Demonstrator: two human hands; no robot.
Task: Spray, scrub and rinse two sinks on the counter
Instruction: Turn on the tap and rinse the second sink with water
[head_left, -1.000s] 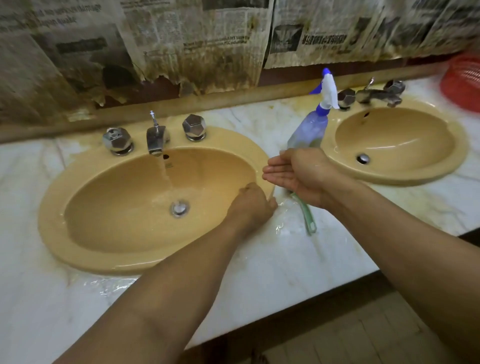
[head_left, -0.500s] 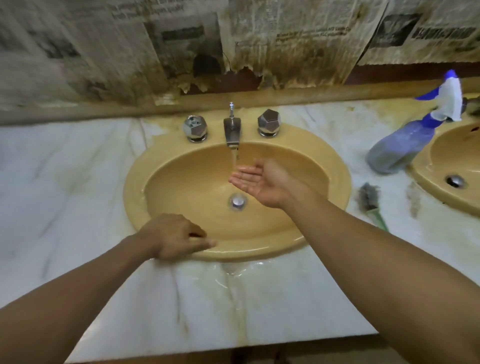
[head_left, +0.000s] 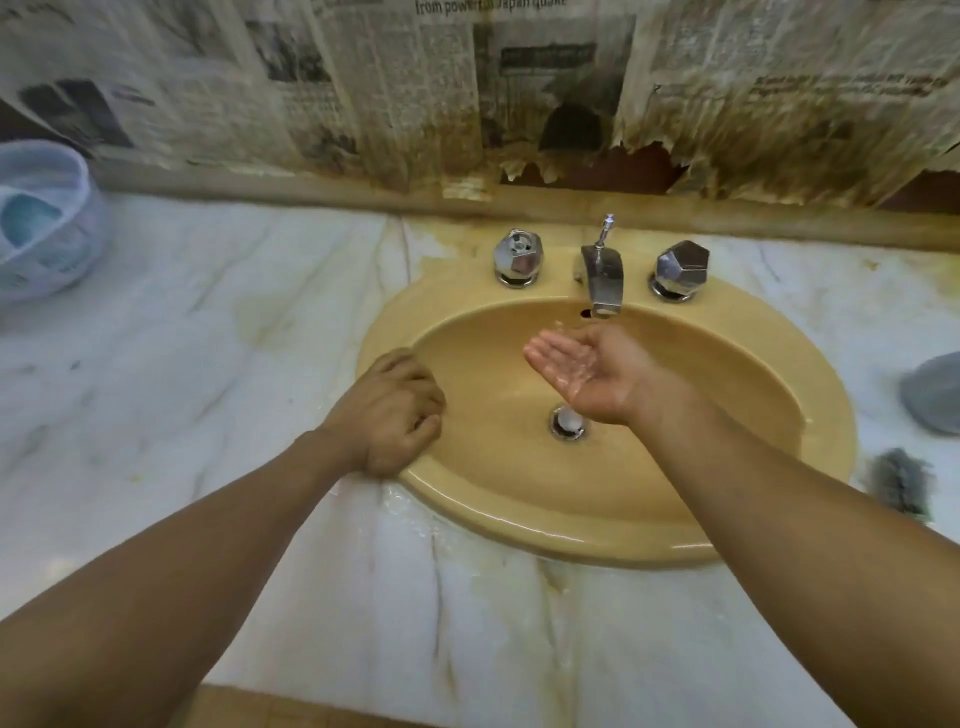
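Note:
A yellow oval sink (head_left: 701, 535) sits in the marble counter (head_left: 208, 364), with a chrome faucet (head_left: 602, 280) between two faceted chrome knobs. My right hand (head_left: 582, 369) is cupped palm up just below the spout, wet, holding water. My left hand (head_left: 389, 410) rests on the sink's left rim with its fingers curled under, holding nothing. The drain (head_left: 567, 422) shows under my right wrist. At the right edge lie the base of the spray bottle (head_left: 935, 395) and the dark bristles of a scrub brush (head_left: 901, 480). The second sink is out of view.
A pale translucent plastic container (head_left: 47, 228) stands at the far left of the counter. Stained, torn newspaper (head_left: 467, 93) covers the wall behind. Water is pooled on the marble in front of the sink (head_left: 415, 519). The counter's front edge (head_left: 363, 701) runs along the bottom.
The view swung left, from between both sinks to the left sink. My right hand moved from the counter to under the faucet. My left hand slid along the rim to its left side.

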